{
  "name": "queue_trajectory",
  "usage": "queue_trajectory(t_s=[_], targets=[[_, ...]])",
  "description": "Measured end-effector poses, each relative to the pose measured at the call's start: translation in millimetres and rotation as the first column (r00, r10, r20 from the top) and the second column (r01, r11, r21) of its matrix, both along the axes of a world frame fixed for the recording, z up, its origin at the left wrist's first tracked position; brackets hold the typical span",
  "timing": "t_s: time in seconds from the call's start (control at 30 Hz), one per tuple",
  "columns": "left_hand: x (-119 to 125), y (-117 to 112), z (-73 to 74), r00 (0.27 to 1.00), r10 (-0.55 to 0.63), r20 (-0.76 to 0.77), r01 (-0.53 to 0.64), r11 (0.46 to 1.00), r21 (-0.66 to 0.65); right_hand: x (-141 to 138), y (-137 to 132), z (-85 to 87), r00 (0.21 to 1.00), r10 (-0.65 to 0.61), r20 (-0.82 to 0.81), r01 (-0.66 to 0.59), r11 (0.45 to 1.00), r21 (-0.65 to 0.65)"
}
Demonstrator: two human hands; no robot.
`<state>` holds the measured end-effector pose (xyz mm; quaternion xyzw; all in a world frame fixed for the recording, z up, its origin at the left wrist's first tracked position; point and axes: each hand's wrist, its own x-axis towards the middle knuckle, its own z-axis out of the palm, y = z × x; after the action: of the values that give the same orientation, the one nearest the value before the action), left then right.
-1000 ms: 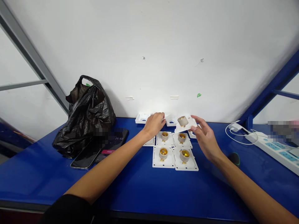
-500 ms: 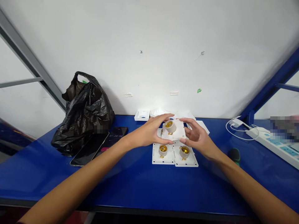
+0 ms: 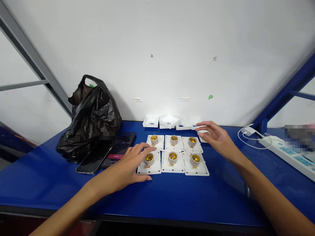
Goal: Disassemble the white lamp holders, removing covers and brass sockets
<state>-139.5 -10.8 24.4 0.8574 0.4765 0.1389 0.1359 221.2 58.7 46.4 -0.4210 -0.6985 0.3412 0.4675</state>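
Several white square lamp-holder plates lie in two rows, each with a round socket lined in brass-coloured metal. Around the front-left lamp holder is my left hand, its thumb at the near edge and its fingers over the far edge, spread apart. My right hand hovers at the far right of the rows, fingers apart and holding nothing. Its fingertips are close to the white square covers along the wall; whether they touch one I cannot tell. Beside the left hand, another lamp holder sits in the front row.
A black plastic bag stands at the left, with a phone and another phone showing a timer before it. At the right lie a white power strip and a cable. The blue table meets a white wall.
The lamp holder held between both hands is down on the table at the front left. My left hand has moved left and nearer; my right hand has moved slightly right, its fingers apart.
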Motion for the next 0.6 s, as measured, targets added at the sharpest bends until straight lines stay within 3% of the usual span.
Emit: queue_trajectory(t_s=[0.07,0.13,0.2,0.27,0.3,0.37,0.47,0.6], targets=[[10.1,-6.5,-0.9,0.999,0.028,0.02,-0.028,0.999,0.024,10.5,0.8,3.5,0.991,-0.05,0.122,0.04,0.996,0.082],[19.1,-9.7,-3.2,0.999,0.017,0.028,-0.019,0.997,0.071,28.5,-4.3,5.2,0.931,-0.186,0.313,0.14,0.977,0.164],[23.8,-8.3,-8.8,1.0,-0.007,0.023,0.004,0.994,0.109,51.9,-15.2,1.9,0.761,-0.312,0.568,0.236,0.95,0.206],[24.2,-2.3,-17.0,0.999,-0.028,0.026,0.025,0.992,0.126,74.9,-29.0,-7.6,0.497,-0.422,0.758,0.391,0.889,0.238],[23.5,1.8,-21.3,0.999,-0.036,0.033,0.032,0.991,0.129,84.2,-35.7,-13.9,0.401,-0.421,0.814,0.439,0.868,0.233],[21.8,10.4,-28.7,0.998,-0.038,0.047,0.031,0.99,0.135,96.4,-45.8,-27.0,0.28,-0.401,0.872,0.459,0.854,0.245],[22.4,19.4,-33.1,0.999,-0.026,0.029,0.021,0.984,0.178,102.3,-51.0,-41.0,0.249,-0.375,0.893,0.474,0.851,0.225],[36.0,19.4,-24.2,0.995,-0.089,-0.041,0.097,0.953,0.288,115.3,-46.9,-53.6,0.239,-0.467,0.851,0.541,0.792,0.283]])
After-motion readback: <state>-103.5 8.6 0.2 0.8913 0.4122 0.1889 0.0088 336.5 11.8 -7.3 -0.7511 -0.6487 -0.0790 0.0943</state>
